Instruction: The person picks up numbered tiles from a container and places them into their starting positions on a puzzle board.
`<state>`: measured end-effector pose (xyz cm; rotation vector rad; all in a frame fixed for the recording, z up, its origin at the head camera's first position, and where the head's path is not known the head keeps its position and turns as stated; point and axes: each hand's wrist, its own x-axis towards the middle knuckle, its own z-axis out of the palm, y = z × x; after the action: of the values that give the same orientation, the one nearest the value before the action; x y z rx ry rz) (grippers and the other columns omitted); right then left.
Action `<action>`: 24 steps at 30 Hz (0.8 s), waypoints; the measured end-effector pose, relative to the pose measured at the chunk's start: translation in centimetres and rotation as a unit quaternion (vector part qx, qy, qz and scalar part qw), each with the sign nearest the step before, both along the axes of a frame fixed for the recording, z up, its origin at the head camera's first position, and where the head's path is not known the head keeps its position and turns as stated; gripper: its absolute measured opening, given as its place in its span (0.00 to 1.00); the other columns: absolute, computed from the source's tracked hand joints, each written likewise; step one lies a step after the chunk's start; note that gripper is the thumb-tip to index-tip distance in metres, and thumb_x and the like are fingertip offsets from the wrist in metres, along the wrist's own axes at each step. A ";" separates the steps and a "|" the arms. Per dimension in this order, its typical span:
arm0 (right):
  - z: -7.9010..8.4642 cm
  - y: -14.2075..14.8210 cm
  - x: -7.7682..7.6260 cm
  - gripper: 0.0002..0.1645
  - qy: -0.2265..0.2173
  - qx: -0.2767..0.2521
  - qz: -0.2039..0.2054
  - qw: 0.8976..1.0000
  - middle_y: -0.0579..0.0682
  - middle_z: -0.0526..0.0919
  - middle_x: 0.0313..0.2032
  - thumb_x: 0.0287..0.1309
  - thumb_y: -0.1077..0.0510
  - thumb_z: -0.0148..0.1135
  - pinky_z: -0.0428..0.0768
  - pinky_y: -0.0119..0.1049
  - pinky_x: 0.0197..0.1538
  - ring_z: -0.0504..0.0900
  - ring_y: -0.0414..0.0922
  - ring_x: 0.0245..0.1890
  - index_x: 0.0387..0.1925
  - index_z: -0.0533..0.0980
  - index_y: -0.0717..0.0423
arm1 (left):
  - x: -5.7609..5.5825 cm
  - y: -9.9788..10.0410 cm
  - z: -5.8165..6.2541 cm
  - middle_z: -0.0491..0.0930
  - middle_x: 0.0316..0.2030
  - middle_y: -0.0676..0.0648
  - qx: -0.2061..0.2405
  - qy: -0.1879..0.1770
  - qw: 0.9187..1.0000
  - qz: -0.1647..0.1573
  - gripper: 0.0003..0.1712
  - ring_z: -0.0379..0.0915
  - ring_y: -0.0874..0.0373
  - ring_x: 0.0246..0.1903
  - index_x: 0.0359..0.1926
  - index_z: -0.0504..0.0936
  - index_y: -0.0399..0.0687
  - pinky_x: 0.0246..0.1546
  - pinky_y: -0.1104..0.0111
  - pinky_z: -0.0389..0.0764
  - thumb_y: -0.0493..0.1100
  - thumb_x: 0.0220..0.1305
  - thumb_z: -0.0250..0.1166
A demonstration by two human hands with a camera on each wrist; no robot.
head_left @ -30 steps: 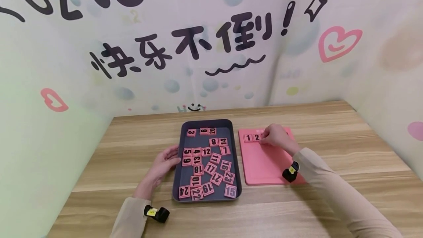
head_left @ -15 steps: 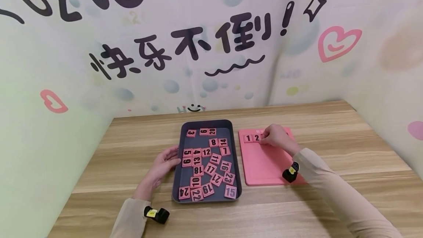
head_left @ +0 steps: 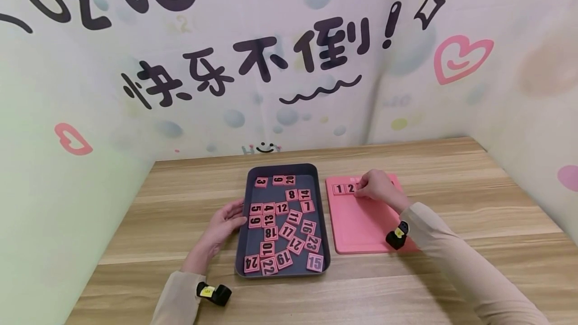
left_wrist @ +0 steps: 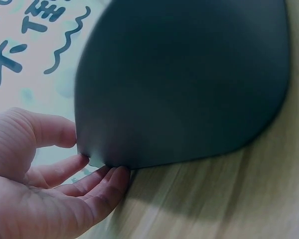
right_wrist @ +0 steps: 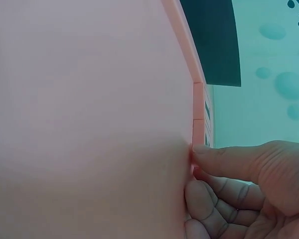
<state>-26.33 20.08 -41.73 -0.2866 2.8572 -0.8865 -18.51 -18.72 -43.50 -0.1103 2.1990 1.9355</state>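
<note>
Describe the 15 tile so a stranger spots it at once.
Find the dark tray on the wooden table, beside the pink board. The 15 tile lies in the tray's near corner, on the board's side. Its digits look pale purple; those on the neighbouring 23 tile are black.

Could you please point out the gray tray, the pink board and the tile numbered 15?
Gray tray (head_left: 271, 194), head view, bare floor.
Pink board (head_left: 358, 224), head view, bare surface.
Tile numbered 15 (head_left: 314, 262), head view, printed face.

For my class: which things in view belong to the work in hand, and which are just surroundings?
Belongs to the work:
pink square numbered tiles
dark grey rounded-corner tray
flat pink rectangular board

Just around it:
wood-grained table
white backdrop with black lettering
black wristbands with yellow labels
</note>
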 end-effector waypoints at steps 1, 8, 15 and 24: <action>0.0 0.0 0.0 0.10 -0.002 0.000 -0.001 1.000 0.45 0.74 0.16 0.47 0.61 0.71 0.66 0.31 0.23 0.68 0.40 0.19 0.18 0.79 0.61 | 0.0 0.0 0.0 0.65 0.61 0.30 0.001 0.000 1.000 0.000 0.30 0.62 0.41 0.60 0.65 0.61 0.32 0.58 0.58 0.68 0.26 0.61 0.54; 1.5 -0.6 -0.3 0.10 -0.001 0.013 0.000 1.000 0.48 0.77 0.15 0.46 0.60 0.71 0.67 0.31 0.22 0.67 0.39 0.17 0.18 0.81 0.62 | 0.2 0.0 0.2 0.65 0.61 0.30 0.000 -0.004 1.000 0.001 0.30 0.61 0.40 0.61 0.65 0.61 0.32 0.59 0.56 0.67 0.27 0.61 0.54; 4.0 -4.9 -1.2 0.08 0.001 -0.031 0.011 0.999 0.50 0.82 0.26 0.51 0.56 0.68 0.74 0.33 0.28 0.75 0.43 0.25 0.29 0.81 0.58 | 0.1 -0.1 0.2 0.64 0.62 0.30 0.000 -0.003 1.000 0.003 0.31 0.61 0.40 0.61 0.65 0.61 0.32 0.60 0.54 0.65 0.26 0.61 0.54; 4.7 -12.2 -2.7 0.16 -0.045 -0.123 0.030 0.991 0.52 0.81 0.37 0.52 0.57 0.68 0.77 0.38 0.42 0.76 0.46 0.36 0.42 0.80 0.61 | 0.0 0.1 0.2 0.65 0.61 0.30 0.001 -0.001 1.000 0.003 0.30 0.62 0.40 0.61 0.65 0.61 0.31 0.59 0.56 0.67 0.26 0.60 0.54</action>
<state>-29.06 7.85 -37.00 -0.3476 2.6436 -1.2080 -18.47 -18.66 -43.31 -0.1183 2.1976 1.9384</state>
